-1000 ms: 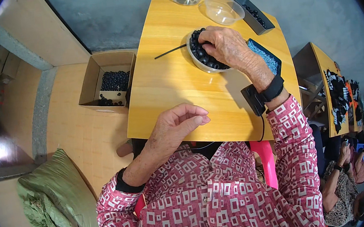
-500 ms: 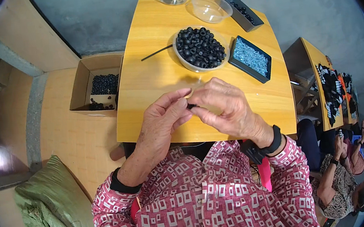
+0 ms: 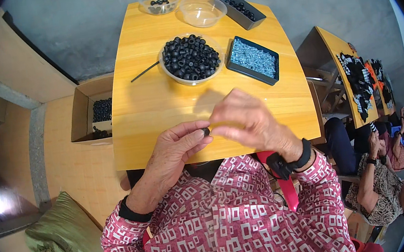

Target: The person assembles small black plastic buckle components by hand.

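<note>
My left hand [image 3: 170, 148] pinches a small round black cap-like piece [image 3: 206, 131] between thumb and fingertips, just above the near part of the table. Close beside it on the right is my right hand [image 3: 251, 121], blurred, its fingers curled and the thumb and forefinger drawn together by the piece. Whatever those fingertips hold is too small or smeared to make out. Beyond the hands stands a clear bowl [image 3: 194, 82] heaped with similar black hollow pieces [image 3: 190, 56]. To its right a black tray [image 3: 255, 78] holds many small shiny bluish pieces [image 3: 254, 59].
A thin black stick [image 3: 145, 71] leans out left of the bowl. Two clear bowls and a dark bin [image 3: 255, 22] line the table's far edge. On the floor at left are a cardboard box [image 3: 79, 117] and a green sack [image 3: 67, 231]. People sit at another table [image 3: 338, 55], right.
My right hand has shifted slightly away from the left fingertips and blurred, showing more of the black piece. The whole view has shifted, moving the table leftward in the picture.
</note>
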Demonstrator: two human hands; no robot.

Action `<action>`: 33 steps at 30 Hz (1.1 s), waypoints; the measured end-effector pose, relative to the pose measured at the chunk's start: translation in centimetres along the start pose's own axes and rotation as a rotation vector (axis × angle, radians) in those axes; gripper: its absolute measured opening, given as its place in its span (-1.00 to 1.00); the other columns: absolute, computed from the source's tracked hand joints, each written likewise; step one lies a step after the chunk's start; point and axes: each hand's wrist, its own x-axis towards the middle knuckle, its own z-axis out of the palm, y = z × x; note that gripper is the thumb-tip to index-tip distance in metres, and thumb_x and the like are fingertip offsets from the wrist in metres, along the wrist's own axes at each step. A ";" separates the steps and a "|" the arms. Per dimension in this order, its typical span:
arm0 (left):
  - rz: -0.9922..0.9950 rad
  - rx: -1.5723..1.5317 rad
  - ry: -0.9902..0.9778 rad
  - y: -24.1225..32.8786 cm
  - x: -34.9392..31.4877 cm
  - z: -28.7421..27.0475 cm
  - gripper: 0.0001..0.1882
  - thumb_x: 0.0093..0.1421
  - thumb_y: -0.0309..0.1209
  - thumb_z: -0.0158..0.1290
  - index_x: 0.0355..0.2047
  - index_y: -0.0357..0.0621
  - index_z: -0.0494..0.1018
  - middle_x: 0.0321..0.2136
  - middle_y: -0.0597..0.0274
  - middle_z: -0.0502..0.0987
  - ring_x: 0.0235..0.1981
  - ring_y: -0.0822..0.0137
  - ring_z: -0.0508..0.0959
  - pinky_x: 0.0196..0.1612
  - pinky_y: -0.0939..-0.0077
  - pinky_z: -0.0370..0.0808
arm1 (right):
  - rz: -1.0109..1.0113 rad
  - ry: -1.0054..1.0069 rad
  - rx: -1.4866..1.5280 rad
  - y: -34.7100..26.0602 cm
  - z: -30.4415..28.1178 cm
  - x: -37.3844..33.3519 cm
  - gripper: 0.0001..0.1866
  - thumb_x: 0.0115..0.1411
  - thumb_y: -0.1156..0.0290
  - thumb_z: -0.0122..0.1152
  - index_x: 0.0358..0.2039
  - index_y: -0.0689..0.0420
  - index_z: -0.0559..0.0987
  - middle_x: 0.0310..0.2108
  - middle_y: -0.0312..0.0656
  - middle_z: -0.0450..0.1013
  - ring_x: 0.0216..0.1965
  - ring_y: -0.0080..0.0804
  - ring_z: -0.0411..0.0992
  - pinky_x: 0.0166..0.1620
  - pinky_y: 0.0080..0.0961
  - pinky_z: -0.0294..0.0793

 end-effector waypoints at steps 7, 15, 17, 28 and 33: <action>0.003 -0.038 -0.031 -0.7 0.6 0.6 -0.82 0.24 -0.49 0.06 -0.15 -0.24 0.48 -0.25 0.21 0.56 -0.21 0.37 0.60 -0.07 0.60 0.56 | 0.435 0.134 -0.386 9.6 -7.3 0.1 -0.82 0.06 0.44 0.24 -0.31 0.21 0.60 -0.34 -0.07 0.52 -0.27 -0.13 0.47 -0.20 -0.30 0.45; -0.021 -0.039 -0.009 -1.0 1.1 1.3 -0.83 0.22 -0.52 0.08 -0.17 -0.25 0.47 -0.23 0.19 0.54 -0.15 0.31 0.58 -0.05 0.60 0.57 | 0.513 -0.120 -0.585 13.6 -6.6 0.6 -0.82 0.03 0.55 0.18 -0.30 0.19 0.61 -0.34 -0.01 0.54 -0.27 -0.09 0.51 -0.16 -0.28 0.48; -0.030 -0.059 -0.020 -1.0 1.2 1.3 -0.83 0.21 -0.53 0.08 -0.18 -0.25 0.47 -0.23 0.19 0.53 -0.14 0.30 0.58 -0.05 0.60 0.57 | 0.485 -0.084 -0.568 13.5 -6.8 0.5 -0.82 0.00 0.55 0.20 -0.32 0.25 0.57 -0.37 -0.04 0.53 -0.30 -0.12 0.50 -0.20 -0.34 0.47; 0.002 -0.061 -0.081 -0.9 1.5 2.3 -0.81 0.18 -0.59 0.09 -0.18 -0.25 0.46 -0.21 0.18 0.52 -0.11 0.31 0.56 0.03 0.58 0.54 | 0.606 0.233 -0.140 12.9 -7.7 -1.2 -0.88 0.10 0.55 0.19 -0.33 0.27 0.59 -0.47 -0.16 0.54 -0.41 -0.46 0.48 -0.28 -0.55 0.49; -0.014 -0.052 -0.071 -0.8 1.7 2.5 -0.81 0.18 -0.59 0.09 -0.18 -0.24 0.46 -0.21 0.17 0.52 -0.12 0.31 0.57 0.00 0.58 0.55 | 0.649 0.343 0.139 12.9 -7.6 -1.7 -0.87 0.15 0.53 0.20 -0.27 0.23 0.60 -0.46 -0.30 0.51 -0.39 -0.60 0.44 -0.25 -0.65 0.47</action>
